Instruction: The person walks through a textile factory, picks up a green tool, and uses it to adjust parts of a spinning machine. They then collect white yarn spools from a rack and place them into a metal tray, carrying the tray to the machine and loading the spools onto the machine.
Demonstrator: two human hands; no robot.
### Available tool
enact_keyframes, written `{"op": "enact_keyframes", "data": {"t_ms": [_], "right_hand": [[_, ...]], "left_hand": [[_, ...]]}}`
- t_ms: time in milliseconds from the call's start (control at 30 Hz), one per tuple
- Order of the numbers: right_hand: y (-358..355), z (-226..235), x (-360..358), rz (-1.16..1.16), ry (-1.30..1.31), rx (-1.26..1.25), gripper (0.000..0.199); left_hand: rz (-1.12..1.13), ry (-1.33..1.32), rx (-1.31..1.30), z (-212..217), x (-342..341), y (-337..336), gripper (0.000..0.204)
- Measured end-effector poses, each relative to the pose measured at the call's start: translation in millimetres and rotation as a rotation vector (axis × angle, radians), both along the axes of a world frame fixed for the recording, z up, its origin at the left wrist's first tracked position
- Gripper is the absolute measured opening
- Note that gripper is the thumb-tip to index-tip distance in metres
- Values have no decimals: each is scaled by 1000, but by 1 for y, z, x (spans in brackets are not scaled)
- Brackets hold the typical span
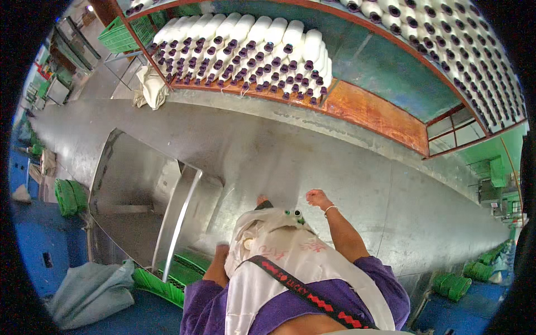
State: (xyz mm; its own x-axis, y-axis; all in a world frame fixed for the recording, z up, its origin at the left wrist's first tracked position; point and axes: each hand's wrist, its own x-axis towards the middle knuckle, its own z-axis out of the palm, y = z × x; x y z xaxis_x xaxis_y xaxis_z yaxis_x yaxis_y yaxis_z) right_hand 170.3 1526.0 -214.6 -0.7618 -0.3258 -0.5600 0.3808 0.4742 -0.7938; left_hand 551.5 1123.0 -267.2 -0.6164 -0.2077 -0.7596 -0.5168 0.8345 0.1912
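We look part-done: yarn bobbins (245, 33) stacked from the shelf's (374, 111) left edge to mid-length, tubes (297, 213) in our sack (279, 240); right fingers (312, 195) half-open, visibly empty, left hand hidden, can't tell.

Prob. a textile factory, w/ big rack (377, 111) of stacked white bobbins (240, 50) & green crate (114, 34) nearby.

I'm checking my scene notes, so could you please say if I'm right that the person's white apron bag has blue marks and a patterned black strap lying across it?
Not quite: the marks on the white apron bag are red, not blue, as the head view shows; the patterned black strap does lie across it.
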Motion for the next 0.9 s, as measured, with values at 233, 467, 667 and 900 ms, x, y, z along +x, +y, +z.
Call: {"op": "enact_keyframes", "data": {"t_ms": [233, 467, 667, 900], "right_hand": [[26, -43, -132, -278, -602, -379, 28], [35, -139, -370, 392, -495, -38, 25], [-102, -82, -562, 257, -812, -477, 10], [-255, -9, -598, 422, 341, 145, 14]], "left_hand": [[261, 1107, -627, 201, -359, -78, 51], [1160, 414, -836, 273, -393, -150, 87], [1347, 329, -818, 257, -341, -139, 82], [1352, 159, -827, 238, -288, -53, 55]]}}
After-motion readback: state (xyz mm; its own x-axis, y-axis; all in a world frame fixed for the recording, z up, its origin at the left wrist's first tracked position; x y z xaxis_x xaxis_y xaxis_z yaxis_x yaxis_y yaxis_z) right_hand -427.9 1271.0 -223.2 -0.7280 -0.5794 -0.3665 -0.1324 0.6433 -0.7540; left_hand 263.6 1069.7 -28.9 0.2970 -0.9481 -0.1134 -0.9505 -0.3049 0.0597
